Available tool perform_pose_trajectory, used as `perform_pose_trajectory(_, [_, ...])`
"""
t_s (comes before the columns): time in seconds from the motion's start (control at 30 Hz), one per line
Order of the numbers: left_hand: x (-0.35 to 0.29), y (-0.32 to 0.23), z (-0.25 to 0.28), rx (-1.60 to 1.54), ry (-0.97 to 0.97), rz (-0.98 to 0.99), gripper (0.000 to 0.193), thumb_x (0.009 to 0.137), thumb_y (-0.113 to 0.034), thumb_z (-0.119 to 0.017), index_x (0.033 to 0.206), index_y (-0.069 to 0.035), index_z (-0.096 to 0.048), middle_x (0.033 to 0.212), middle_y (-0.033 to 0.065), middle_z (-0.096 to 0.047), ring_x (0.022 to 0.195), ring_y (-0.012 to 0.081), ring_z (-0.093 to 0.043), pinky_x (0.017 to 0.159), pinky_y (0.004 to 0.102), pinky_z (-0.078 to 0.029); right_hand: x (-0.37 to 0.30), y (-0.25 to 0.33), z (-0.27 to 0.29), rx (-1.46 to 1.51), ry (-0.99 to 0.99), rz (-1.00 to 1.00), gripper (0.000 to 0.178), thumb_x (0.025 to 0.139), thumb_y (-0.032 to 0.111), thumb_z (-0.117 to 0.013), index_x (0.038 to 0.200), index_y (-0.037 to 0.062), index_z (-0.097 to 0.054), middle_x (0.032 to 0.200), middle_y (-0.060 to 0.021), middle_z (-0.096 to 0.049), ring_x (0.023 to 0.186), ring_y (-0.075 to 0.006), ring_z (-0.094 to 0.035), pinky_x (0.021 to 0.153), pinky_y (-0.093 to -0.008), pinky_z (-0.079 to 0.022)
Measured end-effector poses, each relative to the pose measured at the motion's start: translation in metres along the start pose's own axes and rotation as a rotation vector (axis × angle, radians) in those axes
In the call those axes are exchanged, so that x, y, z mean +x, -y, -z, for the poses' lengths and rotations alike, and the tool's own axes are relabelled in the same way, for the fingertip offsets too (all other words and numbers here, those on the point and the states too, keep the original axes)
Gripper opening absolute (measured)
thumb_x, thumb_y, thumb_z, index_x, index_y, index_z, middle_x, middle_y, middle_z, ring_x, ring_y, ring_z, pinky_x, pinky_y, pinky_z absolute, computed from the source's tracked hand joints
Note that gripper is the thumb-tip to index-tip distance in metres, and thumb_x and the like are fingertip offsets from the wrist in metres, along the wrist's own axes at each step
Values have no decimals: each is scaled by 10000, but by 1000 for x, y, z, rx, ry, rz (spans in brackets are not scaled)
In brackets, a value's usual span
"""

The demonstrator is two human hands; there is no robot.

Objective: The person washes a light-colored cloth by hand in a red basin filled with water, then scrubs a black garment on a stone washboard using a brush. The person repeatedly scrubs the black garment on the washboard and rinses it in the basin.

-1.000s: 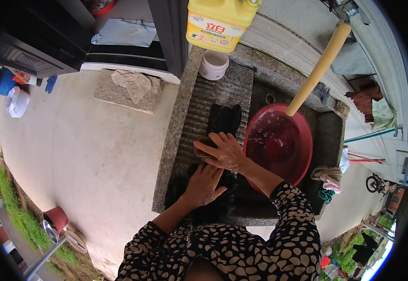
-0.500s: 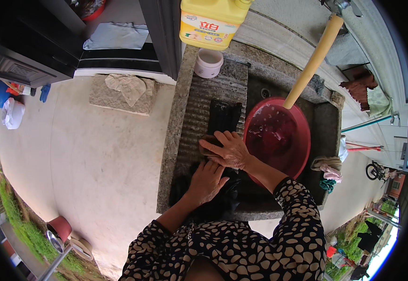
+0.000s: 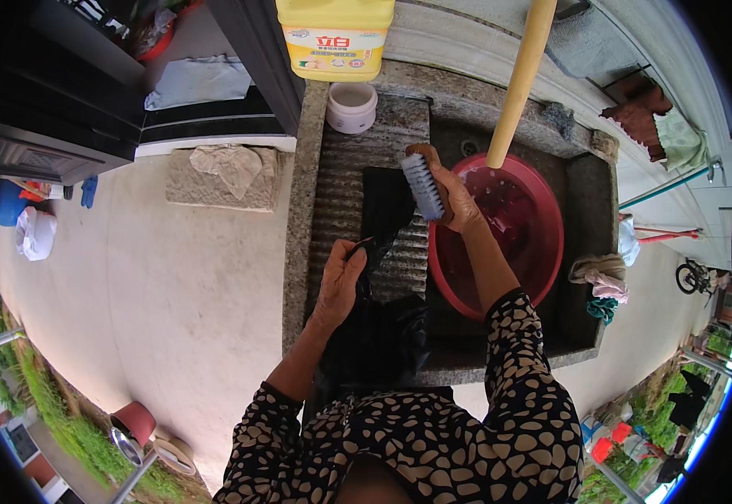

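A scrub brush [image 3: 423, 186] with a wooden back and pale bristles is in my right hand [image 3: 460, 202], raised over the edge between washboard and basin with its bristles facing left. My left hand [image 3: 337, 281] pinches a fold of black cloth [image 3: 385, 202]. That wet-looking cloth lies partly on the ribbed stone washboard [image 3: 342, 172], and more of it is bunched at the near end, close to my body. Right of the washboard, a red basin [image 3: 553, 244] of reddish, bubbly water sits in the stone sink [image 3: 584, 202].
A pale tub [image 3: 352, 109] and a yellow detergent jug [image 3: 337, 42] stand at the washboard's far end. A yellow tube [image 3: 521, 84] hangs over the basin. Small cloths [image 3: 601, 275] drape over the sink's right edge. A stone step [image 3: 215, 189] lies beyond the floor at left.
My right hand has lifted off the cloth and moved right and away, turning the brush so its bristles show. My left hand has shifted left, now pulling up a fold of cloth.
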State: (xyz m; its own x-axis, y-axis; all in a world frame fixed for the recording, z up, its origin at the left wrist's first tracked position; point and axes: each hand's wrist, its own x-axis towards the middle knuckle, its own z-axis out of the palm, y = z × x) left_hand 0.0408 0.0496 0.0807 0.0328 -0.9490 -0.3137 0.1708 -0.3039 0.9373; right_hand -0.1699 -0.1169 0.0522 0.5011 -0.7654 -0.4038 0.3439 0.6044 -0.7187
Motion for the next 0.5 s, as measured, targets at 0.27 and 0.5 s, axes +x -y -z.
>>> perform_pose_trajectory(0.27, [38,-37,-18,-853,9,187,197,968,-230,-541,1062,-57,-525,1019,5,-576,962,94,-536,888,268,-428,-19,-24,-25,12,92,12,509,901,379,-604,1311,100,-490,1174,-48,-575,1094,-176,-523,971,-370,-416])
perform_pose_trajectory(0.5, [-1,14,-18,502,-371,-105,607,858,-326,-690,1304,-55,-381,1168,127,-530,1137,300,-472,1007,420,-369,33,72,-29,-576,-139,415,583,933,404,-571,1373,51,-423,1189,-89,-577,986,-159,-587,865,-297,-482])
